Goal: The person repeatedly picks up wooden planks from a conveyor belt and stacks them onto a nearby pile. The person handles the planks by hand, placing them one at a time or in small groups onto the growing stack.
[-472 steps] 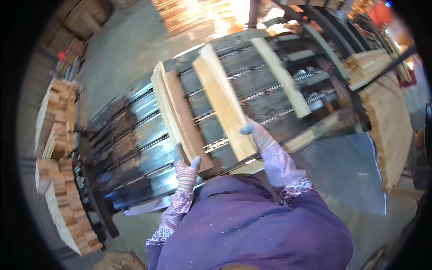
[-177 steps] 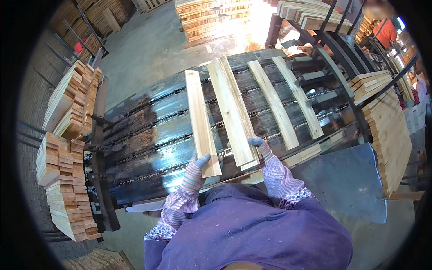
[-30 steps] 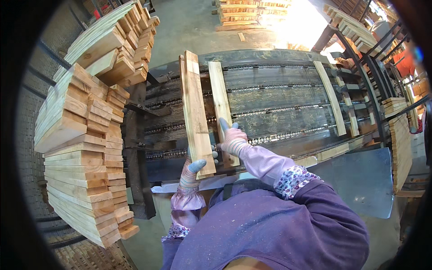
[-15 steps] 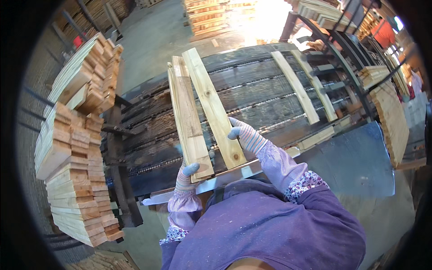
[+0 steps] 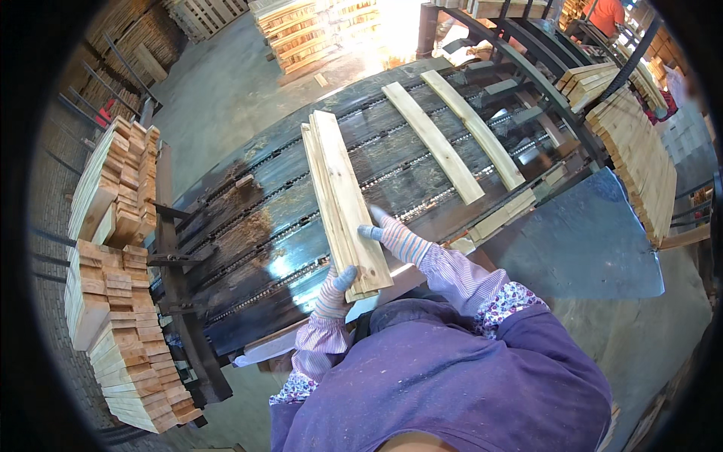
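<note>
Both my hands wear striped knit gloves and hold a small stack of long wooden boards (image 5: pixel 345 188) at its near end. The stack slants away from me over the chain conveyor (image 5: pixel 263 215). My left hand (image 5: pixel 332 295) grips the left near corner, thumb on top. Around the right edge, a little farther up, closes my right hand (image 5: pixel 393 235), its thumb over the top board. That top board is pale with knots and covers most of those beneath, whose edges show on the left. Fingers under the stack are hidden.
Two separate boards, a nearer one (image 5: pixel 433 142) and a farther one (image 5: pixel 476 129), lie on the conveyor to the right. Stacked boards (image 5: pixel 124 301) stand along the left. A blue metal sheet (image 5: pixel 572 237) lies right, beside upright boards (image 5: pixel 633 158). A person in orange (image 5: pixel 605 13) is far right.
The knotty board in my right hand has come left onto the boards in my left hand, closing the gap between them. The whole view has shifted.
</note>
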Action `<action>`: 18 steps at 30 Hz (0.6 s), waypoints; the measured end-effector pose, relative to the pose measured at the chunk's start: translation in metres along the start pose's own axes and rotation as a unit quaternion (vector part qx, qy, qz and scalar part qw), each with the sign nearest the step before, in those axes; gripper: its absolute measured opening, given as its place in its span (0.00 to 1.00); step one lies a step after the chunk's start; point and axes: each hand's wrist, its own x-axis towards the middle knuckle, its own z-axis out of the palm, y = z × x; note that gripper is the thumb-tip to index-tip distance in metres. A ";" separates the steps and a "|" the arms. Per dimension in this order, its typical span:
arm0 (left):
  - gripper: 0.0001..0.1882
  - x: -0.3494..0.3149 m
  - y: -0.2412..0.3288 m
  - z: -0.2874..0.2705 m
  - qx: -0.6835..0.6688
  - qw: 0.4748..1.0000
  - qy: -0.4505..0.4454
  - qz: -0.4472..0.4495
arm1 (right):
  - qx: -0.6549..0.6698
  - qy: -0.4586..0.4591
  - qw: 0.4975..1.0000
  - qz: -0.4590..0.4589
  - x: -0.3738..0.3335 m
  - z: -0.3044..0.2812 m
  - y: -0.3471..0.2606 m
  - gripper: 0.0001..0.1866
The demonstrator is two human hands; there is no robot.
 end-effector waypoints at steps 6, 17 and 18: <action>0.51 0.011 -0.006 0.039 0.095 0.995 0.017 0.024 | 0.166 -0.019 0.981 0.096 -0.008 -0.025 0.004 0.43; 0.53 0.049 -0.053 0.046 0.149 0.986 0.064 0.049 | -0.145 0.009 0.989 0.018 -0.013 -0.030 -0.017 0.55; 0.52 0.051 -0.051 0.046 0.133 0.989 0.046 0.045 | -0.113 0.009 0.993 0.005 -0.013 -0.032 -0.017 0.54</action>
